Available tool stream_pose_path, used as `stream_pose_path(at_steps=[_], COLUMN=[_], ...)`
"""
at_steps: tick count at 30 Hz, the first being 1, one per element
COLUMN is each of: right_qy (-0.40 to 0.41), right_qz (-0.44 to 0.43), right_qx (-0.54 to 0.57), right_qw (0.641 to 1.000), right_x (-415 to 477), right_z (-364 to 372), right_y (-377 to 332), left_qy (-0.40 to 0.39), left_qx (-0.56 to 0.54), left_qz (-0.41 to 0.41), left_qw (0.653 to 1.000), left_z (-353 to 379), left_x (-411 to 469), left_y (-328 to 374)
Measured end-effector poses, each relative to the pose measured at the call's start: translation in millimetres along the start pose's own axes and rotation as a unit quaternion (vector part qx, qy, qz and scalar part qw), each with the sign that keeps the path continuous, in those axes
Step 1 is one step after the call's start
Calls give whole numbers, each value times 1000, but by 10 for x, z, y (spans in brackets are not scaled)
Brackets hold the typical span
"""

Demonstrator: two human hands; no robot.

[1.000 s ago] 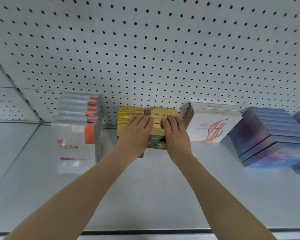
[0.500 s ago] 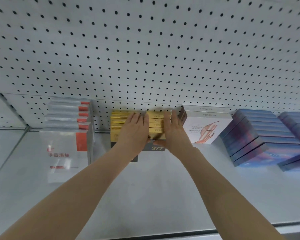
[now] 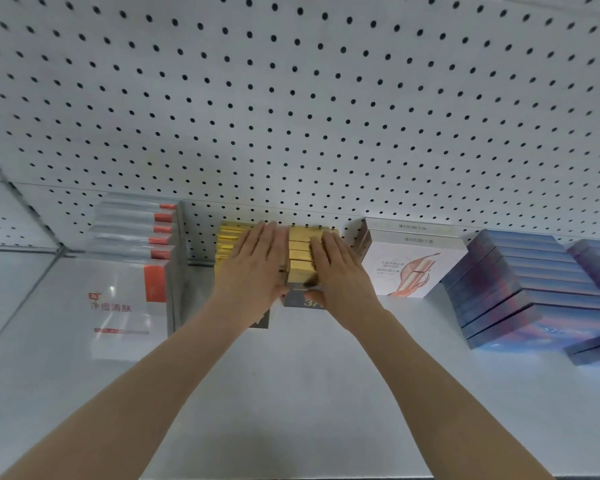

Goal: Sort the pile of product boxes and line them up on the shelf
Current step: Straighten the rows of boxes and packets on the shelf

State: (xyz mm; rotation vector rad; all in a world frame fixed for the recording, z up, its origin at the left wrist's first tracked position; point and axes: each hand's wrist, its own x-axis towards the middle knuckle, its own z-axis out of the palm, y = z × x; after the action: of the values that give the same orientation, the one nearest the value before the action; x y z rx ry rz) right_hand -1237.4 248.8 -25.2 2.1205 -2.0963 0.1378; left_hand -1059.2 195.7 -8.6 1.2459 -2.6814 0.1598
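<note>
The gold boxes (image 3: 302,252) stand at the back of the shelf (image 3: 291,393). The left hand (image 3: 253,268) and right hand (image 3: 342,271) press flat on top of them, fingers straight (right thumb on the dark front face). Silver boxes (image 3: 132,271) stand to their left, white boxes (image 3: 409,265) just right.
</note>
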Motion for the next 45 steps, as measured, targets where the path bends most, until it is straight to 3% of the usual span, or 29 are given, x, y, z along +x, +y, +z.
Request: stream_pose_path(at_steps=[4, 8, 12, 18, 24, 28, 32, 35, 41, 45], right_qy=[-11, 57, 30, 16, 56, 1, -83, -118, -108, -51], right_qz=[-14, -69, -113, -72, -28, 27, 89, 82, 68, 59], right_qx=[1, 30, 16, -12, -23, -27, 61, 74, 71, 25], right_qw=[1000, 996, 993, 997, 998, 999, 991, 987, 989, 997], right_x=[-19, -50, 91, 252, 453, 425, 559, 649, 632, 492], right_z=[-76, -207, -166, -50, 69, 57, -14, 4, 26, 74], right_y=[-21, -319, -694, -888, -1026, -1142, -1162, -1176, -1177, -1214], left_qy=[3, -43, -46, -20, 3, -59, -79, -86, -86, -71], left_qx=[10, -3, 5, 10, 12, 13, 11, 22, 80, 106], left_qz=[-59, -97, -108, -119, -84, -77, -63, -52, -18, -7], left_qw=[998, 994, 993, 993, 996, 995, 995, 995, 993, 992], left_z=[-92, -25, 34, 104, 35, 2, -29, -18, -90, -27], left_x=[-323, -507, -501, -403, -246, -254, -241, -251, -244, -255], left_y=[-255, -392, -354, -341, -479, -567, -626, -629, -590, -626])
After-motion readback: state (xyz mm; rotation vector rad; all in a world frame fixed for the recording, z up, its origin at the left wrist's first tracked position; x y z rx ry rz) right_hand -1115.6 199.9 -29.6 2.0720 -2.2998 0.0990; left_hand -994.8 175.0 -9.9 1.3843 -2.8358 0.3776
